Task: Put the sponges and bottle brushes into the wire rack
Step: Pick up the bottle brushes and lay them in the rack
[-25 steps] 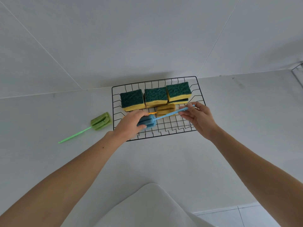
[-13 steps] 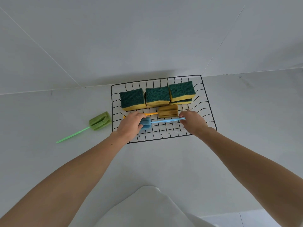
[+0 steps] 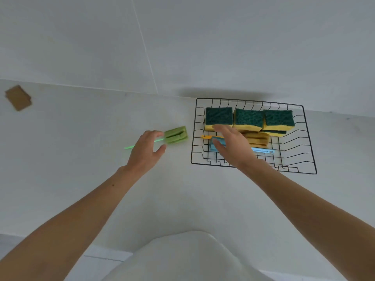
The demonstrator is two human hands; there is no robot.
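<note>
The black wire rack (image 3: 307, 138) stands on the white counter against the wall. Inside it three green-and-yellow sponges (image 3: 248, 119) sit in a row at the back, with a fourth partly hidden under the right one. In front of them lie a yellow bottle brush (image 3: 256, 138) and a blue bottle brush (image 3: 263, 150). My right hand (image 3: 233, 147) hovers open over the blue brush's head. A green bottle brush (image 3: 175, 135) lies on the counter left of the rack. My left hand (image 3: 147, 151) is open over its handle, fingers spread, not gripping it.
A brown cardboard-coloured square (image 3: 18, 97) lies on the counter at the far left. The tiled wall rises right behind the rack. The counter's front edge runs along the bottom, with my light clothing below it.
Both hands let go of the blue brush, which now lies in the rack. My left hand moved left to the green brush. The view swung left.
</note>
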